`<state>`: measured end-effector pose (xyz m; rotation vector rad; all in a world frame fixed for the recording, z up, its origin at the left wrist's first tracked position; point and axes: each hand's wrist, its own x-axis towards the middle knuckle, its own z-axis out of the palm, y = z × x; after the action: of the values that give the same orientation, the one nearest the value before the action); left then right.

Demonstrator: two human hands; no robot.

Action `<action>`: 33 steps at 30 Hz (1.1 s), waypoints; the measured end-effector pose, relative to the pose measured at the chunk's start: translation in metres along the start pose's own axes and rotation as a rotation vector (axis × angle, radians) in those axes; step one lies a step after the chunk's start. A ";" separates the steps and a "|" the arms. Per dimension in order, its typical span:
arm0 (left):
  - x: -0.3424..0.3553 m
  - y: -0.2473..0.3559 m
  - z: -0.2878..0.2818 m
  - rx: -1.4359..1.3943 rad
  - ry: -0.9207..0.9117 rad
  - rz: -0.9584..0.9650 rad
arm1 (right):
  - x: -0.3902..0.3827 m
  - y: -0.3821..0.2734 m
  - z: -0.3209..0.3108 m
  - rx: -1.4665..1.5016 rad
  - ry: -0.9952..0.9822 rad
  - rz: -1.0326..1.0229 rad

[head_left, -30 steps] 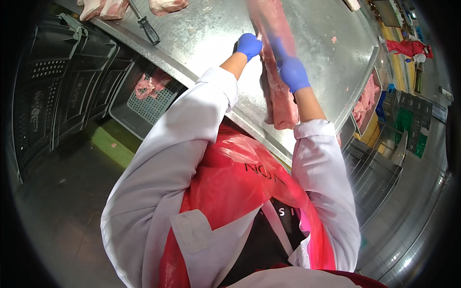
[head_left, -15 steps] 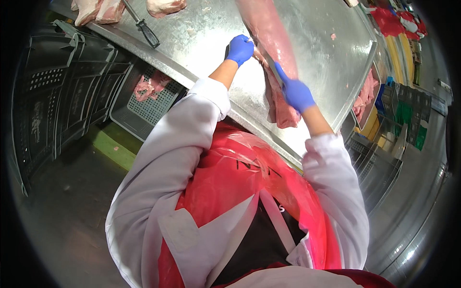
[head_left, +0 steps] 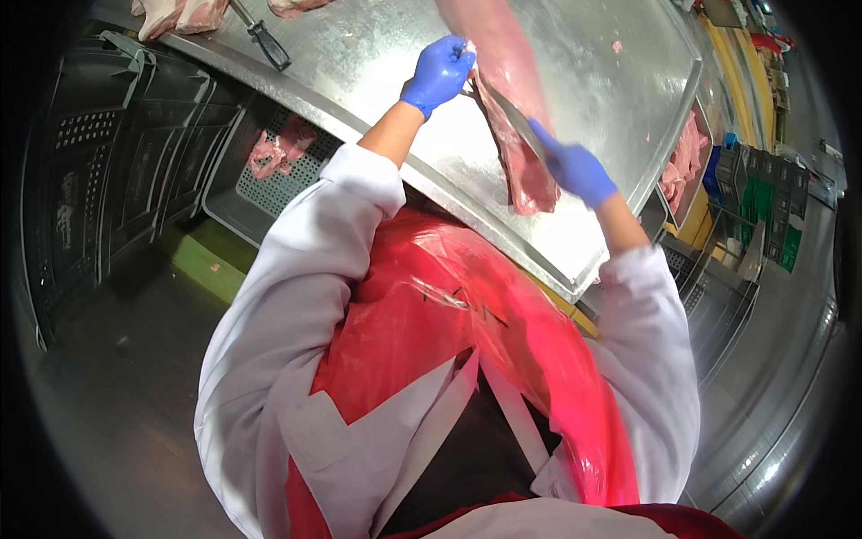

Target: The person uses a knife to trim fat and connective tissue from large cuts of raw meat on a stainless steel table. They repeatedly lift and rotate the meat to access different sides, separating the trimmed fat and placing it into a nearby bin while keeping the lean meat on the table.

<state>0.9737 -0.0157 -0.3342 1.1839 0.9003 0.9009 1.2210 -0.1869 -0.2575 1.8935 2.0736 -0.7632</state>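
A long pink pork loin (head_left: 505, 67) lies on the metal table, running from the far edge toward me. My left hand (head_left: 440, 75), in a blue glove, is closed in a pinch on a pale strip of trimming (head_left: 470, 50) at the loin's left side. My right hand (head_left: 582, 171), also blue-gloved, grips a knife (head_left: 514, 117), its handle mostly hidden in the fist. The blade slants across the loin, its tip toward my left hand. Between blade and table, the loin's near end hangs together as one piece; how deep any cut goes I cannot tell.
The metal table (head_left: 395, 135) has a raised rim. At its far left lie a dark-handled sharpening steel (head_left: 269, 45) and pale meat pieces (head_left: 202, 13). A grey crate (head_left: 224, 211) below holds meat scraps; black crates (head_left: 117, 162) stand left. More meat (head_left: 684, 162) sits in a bin at right.
My right hand has drawn the knife to the right and a little nearer to me. My left hand keeps its pinch on the trimming. The whole view has shifted slightly.
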 end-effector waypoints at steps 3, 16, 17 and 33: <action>-0.007 0.014 0.021 -0.034 -0.002 -0.004 | 0.038 -0.019 0.006 0.033 0.097 -0.056; -0.038 -0.018 -0.061 0.000 0.302 0.044 | -0.069 -0.016 0.032 0.275 0.189 -0.033; -0.035 -0.010 -0.053 0.030 0.267 0.064 | -0.029 -0.028 0.020 0.197 0.121 0.037; -0.131 0.051 -0.044 0.166 0.162 0.191 | -0.159 0.002 0.106 0.108 0.249 -0.094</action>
<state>0.8786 -0.1134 -0.2773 1.3709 1.0199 1.1052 1.2269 -0.3775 -0.2678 2.0531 2.3271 -0.7042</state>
